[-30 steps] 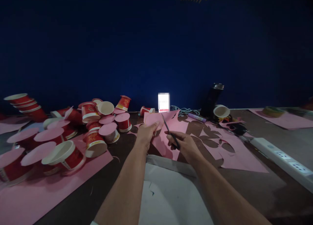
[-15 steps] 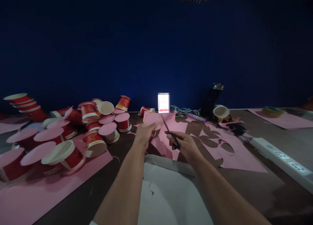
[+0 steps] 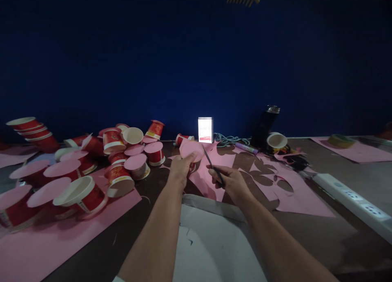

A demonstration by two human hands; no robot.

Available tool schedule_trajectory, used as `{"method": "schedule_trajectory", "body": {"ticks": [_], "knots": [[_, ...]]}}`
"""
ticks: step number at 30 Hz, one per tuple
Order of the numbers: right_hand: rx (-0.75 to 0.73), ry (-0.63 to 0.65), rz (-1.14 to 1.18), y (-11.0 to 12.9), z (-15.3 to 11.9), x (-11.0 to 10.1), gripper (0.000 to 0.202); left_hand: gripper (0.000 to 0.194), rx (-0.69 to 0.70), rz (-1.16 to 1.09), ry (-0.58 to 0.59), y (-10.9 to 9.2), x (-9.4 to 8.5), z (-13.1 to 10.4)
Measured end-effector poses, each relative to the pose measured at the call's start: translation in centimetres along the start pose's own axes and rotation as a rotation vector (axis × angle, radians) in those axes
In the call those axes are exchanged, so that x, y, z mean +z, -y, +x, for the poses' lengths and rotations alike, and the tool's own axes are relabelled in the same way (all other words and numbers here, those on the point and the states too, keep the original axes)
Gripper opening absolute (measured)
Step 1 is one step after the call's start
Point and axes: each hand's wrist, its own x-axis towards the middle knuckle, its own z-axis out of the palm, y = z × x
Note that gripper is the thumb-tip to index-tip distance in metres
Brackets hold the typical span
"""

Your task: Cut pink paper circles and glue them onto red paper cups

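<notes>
My left hand (image 3: 181, 167) is closed on a red paper cup (image 3: 192, 167) topped by a round of pink paper (image 3: 191, 149), its thumb pressing on the paper. Most of this cup is hidden behind the hand and paper. In my right hand (image 3: 228, 180) are dark scissors (image 3: 217, 174), the fingers wrapped round the handles. Their blades point up and left, beside the right edge of the pink round. Below and right of the blades a larger pink paper piece (image 3: 208, 180) spreads down toward the table edge. Whether the blades touch paper I cannot tell.
Red paper cups (image 3: 114, 141), many with pink tops, crowd the left over a pink sheet (image 3: 76, 241). A lit phone screen (image 3: 205, 130) stands behind my hands. Rightward are cut pink scraps (image 3: 300, 198), a purple tube (image 3: 246, 147), a dark bottle (image 3: 266, 127) and a power strip (image 3: 352, 200).
The pink paper beyond the round has dropped away at its upper edge, so the round's outline shows clearly. Both hands have stayed almost in place.
</notes>
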Motion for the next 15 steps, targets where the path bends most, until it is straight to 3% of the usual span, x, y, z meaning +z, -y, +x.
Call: {"method": "schedule_trajectory", "body": {"ticks": [8, 15], "knots": [[0.012, -0.018, 0.011, -1.2, 0.6, 0.5, 0.051, 0.039, -0.032, -0.087, -0.041, 1.7, 0.7, 0.4], [-0.002, -0.073, -0.019, -2.1, 1.3, 0.8, 0.055, 0.032, 0.001, 0.023, -0.054, 2.3, 1.4, 0.7]]}}
